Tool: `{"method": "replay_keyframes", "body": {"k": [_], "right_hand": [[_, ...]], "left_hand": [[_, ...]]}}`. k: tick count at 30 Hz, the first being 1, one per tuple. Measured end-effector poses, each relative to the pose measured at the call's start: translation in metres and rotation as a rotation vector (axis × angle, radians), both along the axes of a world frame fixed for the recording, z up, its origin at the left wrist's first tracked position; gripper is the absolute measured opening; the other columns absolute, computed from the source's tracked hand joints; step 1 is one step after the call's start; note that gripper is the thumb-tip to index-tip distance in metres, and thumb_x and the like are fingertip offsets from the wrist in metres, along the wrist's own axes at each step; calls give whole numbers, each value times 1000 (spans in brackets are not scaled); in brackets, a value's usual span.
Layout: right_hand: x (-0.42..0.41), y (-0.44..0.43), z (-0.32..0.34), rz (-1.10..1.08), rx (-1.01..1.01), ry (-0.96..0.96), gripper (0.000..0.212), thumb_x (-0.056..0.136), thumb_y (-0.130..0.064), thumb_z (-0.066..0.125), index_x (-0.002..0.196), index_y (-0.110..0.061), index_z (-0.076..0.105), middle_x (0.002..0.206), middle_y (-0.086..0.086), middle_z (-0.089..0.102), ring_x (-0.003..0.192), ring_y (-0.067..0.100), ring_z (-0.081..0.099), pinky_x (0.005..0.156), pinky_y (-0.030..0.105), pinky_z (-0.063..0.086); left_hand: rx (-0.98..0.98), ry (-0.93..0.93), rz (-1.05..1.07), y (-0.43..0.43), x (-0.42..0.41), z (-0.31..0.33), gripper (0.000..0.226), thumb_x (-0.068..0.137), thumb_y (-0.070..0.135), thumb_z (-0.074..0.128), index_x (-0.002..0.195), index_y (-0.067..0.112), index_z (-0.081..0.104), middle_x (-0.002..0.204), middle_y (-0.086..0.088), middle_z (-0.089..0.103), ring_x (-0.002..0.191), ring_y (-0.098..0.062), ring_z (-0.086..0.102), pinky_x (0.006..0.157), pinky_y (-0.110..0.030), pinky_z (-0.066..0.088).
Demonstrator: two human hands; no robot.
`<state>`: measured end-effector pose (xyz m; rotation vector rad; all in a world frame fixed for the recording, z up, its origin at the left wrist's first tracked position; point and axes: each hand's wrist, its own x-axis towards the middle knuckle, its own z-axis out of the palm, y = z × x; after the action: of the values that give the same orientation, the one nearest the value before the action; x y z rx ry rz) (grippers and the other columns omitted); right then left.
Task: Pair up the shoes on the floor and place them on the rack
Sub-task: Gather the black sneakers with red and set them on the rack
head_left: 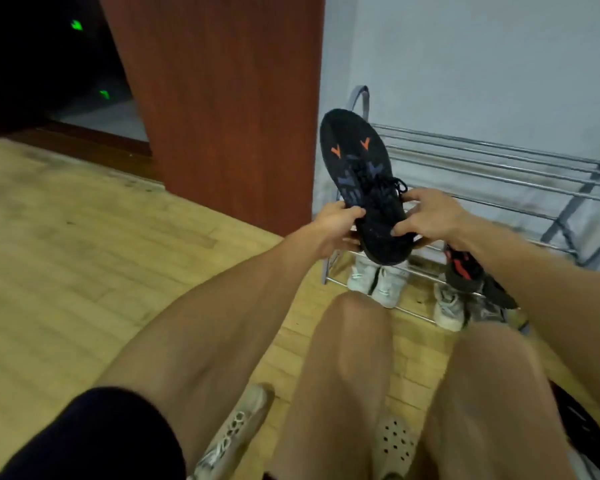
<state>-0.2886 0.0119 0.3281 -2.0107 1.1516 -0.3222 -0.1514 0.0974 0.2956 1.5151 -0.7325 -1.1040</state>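
Centre frame: black knit sneaker with orange chevrons [362,188], toe pointing up-left, heel gripped between left hand [336,225] and right hand [426,216], fingers closed, before the chrome-tube shoe rack [499,168].

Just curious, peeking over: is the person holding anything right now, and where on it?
Yes: a black sneaker, gripped by both hands at its heel end, left hand on one side, right hand on the other, toe pointing up.
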Motion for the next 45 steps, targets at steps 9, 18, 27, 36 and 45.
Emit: {"method": "replay_keyframes", "body": {"k": [9,18,27,36,45], "right_hand": [[133,51,-76,90,167,125,48,74,-2,76,119,-3,62,112,14,67,90,34,65,59,40,59],[201,103,-195,109,450,266,29,77,-1,73,104,-2,61,106,15,64,97,31,61,67,40,55],[229,178,-278,216,631,368,42,81,0,68,121,2,58,124,17,61,104,31,59,76,42,54],[223,241,-320,240,587,411,43,74,-9,76,114,-2,63,113,15,68,97,33,67,76,44,60],[212,252,-325,263,544,462,39,73,-5,76,111,-3,66,111,15,70,98,33,67,80,48,59]], "left_hand": [[288,-48,117,102,150,-89,53,93,51,47,131,15,55,129,-5,56,113,-24,60,99,-39,48],[681,-25,312,216,196,-239,32,92,30,57,116,9,63,110,-9,59,92,-24,58,86,-36,48],[1083,-556,315,348,188,-330,44,86,17,49,130,18,55,144,-8,41,127,-33,41,101,-43,39],[1348,-361,478,440,183,-372,72,87,35,54,146,11,20,146,-21,32,137,-39,30,112,-56,26],[1449,-412,367,461,173,-383,43,91,23,53,131,8,42,132,-18,36,122,-37,39,99,-44,39]]}}
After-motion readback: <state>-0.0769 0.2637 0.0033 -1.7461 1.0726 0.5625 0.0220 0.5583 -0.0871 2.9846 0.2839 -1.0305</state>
